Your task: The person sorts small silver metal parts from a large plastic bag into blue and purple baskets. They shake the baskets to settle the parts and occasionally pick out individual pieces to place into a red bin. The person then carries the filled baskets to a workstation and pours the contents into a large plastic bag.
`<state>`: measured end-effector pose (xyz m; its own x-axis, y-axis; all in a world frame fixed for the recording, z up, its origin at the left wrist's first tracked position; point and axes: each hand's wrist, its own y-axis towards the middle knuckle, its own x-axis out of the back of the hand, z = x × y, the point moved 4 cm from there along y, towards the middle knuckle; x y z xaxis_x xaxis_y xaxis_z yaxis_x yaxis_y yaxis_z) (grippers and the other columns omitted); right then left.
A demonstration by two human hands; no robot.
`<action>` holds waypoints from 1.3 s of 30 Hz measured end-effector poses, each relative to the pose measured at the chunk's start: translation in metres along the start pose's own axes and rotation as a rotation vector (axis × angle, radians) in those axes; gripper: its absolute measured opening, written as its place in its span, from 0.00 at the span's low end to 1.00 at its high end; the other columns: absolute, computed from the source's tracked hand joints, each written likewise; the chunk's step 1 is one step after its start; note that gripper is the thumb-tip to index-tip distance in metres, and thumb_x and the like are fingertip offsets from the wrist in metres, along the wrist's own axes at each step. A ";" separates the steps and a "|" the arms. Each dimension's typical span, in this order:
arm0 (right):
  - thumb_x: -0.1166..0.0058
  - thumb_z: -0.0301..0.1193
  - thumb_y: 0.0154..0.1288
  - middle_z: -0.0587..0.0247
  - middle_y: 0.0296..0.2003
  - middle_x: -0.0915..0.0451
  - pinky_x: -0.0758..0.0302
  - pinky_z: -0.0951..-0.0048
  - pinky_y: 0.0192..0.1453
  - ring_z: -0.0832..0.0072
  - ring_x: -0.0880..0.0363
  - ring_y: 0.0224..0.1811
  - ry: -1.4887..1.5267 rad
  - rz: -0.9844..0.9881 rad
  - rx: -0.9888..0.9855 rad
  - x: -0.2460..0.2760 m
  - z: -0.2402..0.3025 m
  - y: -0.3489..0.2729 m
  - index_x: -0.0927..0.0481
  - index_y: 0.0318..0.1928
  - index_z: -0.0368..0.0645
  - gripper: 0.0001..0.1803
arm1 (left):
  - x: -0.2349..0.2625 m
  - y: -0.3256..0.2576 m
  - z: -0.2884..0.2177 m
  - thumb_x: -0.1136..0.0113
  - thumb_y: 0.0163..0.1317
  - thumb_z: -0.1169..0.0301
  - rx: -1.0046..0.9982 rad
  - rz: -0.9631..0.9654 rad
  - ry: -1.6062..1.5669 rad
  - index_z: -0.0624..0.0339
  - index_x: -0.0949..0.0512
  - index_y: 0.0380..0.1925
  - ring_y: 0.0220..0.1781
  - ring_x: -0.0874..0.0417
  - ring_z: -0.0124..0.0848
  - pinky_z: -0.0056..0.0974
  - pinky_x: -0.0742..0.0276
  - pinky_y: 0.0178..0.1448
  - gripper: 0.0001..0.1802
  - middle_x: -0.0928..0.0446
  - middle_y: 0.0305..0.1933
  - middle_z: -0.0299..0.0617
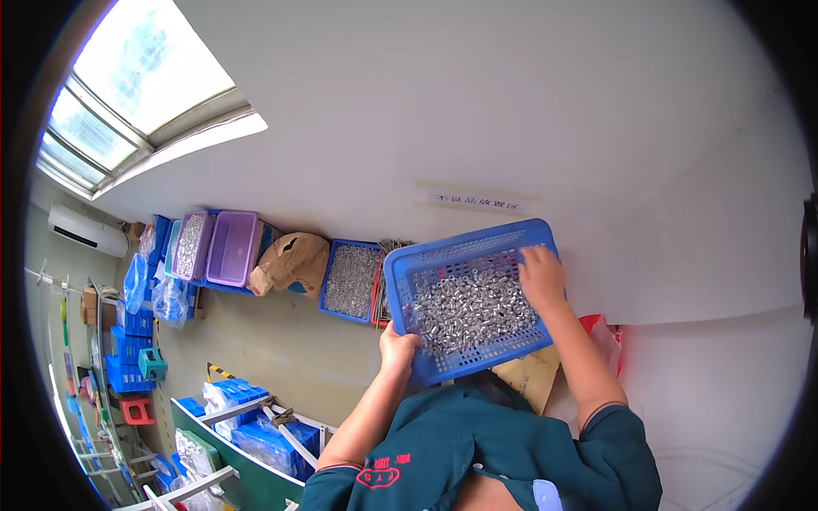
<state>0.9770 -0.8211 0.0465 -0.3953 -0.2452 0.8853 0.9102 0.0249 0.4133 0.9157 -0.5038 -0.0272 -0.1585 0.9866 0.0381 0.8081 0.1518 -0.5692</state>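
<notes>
Along the foot of the white wall, from the left, stand stacked blue crates, clear plastic bags, a pale tray of small metal parts and an empty purple basket. Next comes a crumpled brown paper sack, open at the top, then a blue tray of metal parts lying flat on the floor.

Right of that I hold the blue perforated basket in front of my chest, tilted, its bed covered with small silvery sleeves. My left hand has its fingers closed on the near left rim, thumb over the edge. My right hand lies inside near the far right corner, fingers loosely spread on the parts, gripping nothing that I can see.

To do this well, I judge I should keep the left grip firm and the basket near level, so the parts do not slide over the low rim, and stir with light fingers.

Above the basket a pale rectangular label with dark writing is stuck on the wall. At lower right sit a tan paper bag and a red-printed plastic bag.
</notes>
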 end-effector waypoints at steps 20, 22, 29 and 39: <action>0.43 0.27 0.54 0.47 0.34 0.19 0.22 0.57 0.43 0.52 0.19 0.37 0.209 0.304 -0.172 -0.126 0.028 -0.003 0.20 0.38 0.36 0.11 | 0.020 -0.027 -0.002 0.43 0.38 0.87 0.062 -0.063 0.020 0.64 0.25 0.49 0.34 0.22 0.29 0.34 0.24 0.38 0.30 0.22 0.35 0.38; 0.43 0.28 0.54 0.47 0.34 0.19 0.22 0.56 0.43 0.53 0.19 0.38 0.104 0.367 -0.061 -0.132 0.030 -0.004 0.20 0.37 0.38 0.09 | 0.019 -0.032 0.000 0.42 0.38 0.86 0.045 -0.067 -0.042 0.65 0.24 0.45 0.33 0.22 0.28 0.34 0.25 0.39 0.27 0.21 0.34 0.37; 0.44 0.27 0.51 0.47 0.31 0.19 0.23 0.57 0.41 0.52 0.19 0.35 0.335 0.622 0.050 -0.141 0.059 0.004 0.19 0.35 0.40 0.10 | 0.035 -0.063 0.017 0.43 0.38 0.87 0.108 -0.221 -0.145 0.65 0.25 0.42 0.33 0.21 0.30 0.35 0.24 0.40 0.25 0.21 0.34 0.38; 0.47 0.23 0.58 0.63 0.22 0.22 0.26 0.74 0.26 0.79 0.23 0.20 0.829 0.393 -0.432 -0.099 0.016 0.006 0.23 0.32 0.36 0.03 | 0.103 -0.119 0.087 0.47 0.37 0.89 0.172 -0.488 -0.332 0.65 0.26 0.42 0.33 0.21 0.31 0.34 0.24 0.37 0.25 0.22 0.34 0.40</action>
<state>1.0198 -0.7814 -0.0357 0.0024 -0.8946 0.4468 0.9891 -0.0637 -0.1328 0.7537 -0.4258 -0.0269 -0.6780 0.7301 0.0852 0.4990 0.5423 -0.6760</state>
